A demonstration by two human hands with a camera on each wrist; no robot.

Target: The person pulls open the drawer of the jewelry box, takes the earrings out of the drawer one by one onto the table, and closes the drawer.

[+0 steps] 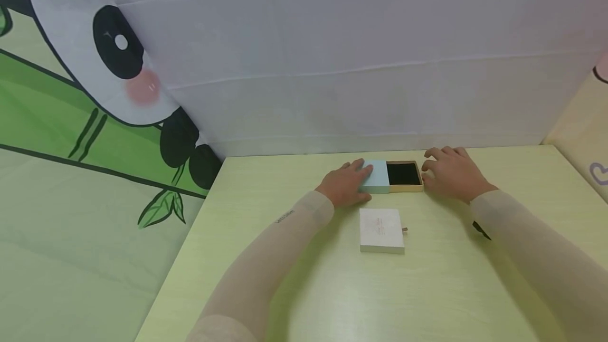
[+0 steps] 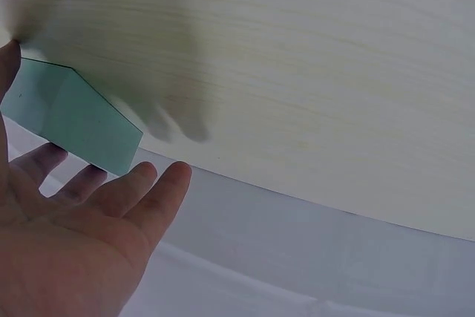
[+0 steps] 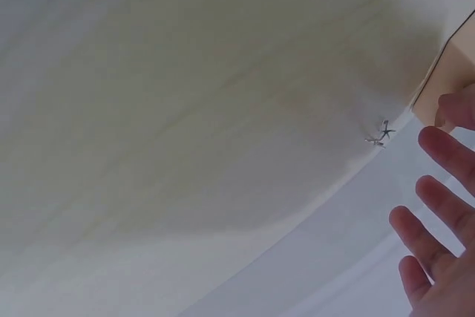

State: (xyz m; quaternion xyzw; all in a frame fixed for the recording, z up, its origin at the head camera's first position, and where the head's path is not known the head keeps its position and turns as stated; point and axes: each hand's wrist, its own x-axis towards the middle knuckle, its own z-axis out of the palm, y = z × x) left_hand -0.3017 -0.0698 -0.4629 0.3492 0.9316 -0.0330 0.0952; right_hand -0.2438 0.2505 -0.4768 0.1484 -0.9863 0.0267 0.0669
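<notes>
A light blue box sleeve (image 1: 378, 177) lies near the table's far edge, its tray (image 1: 406, 189) with black lining slid partway out to the right. My left hand (image 1: 345, 183) holds the sleeve's left end, thumb at the near side and fingers at the far side; the left wrist view shows the sleeve's end (image 2: 89, 116) between them. Beside the tray's right end is my right hand (image 1: 451, 176), fingers loosely bent, nothing visible in them. Small silvery star-shaped pieces (image 3: 383, 134) lie by the tray end in the right wrist view; the hand hides them from the head view.
A flat white box (image 1: 381, 230) with printed text and a small ribbon tab on its right lies nearer on the pale table (image 1: 332, 289). White cloth (image 1: 356, 99) hangs behind the far edge; a panda-print cloth (image 1: 95, 136) is at the left.
</notes>
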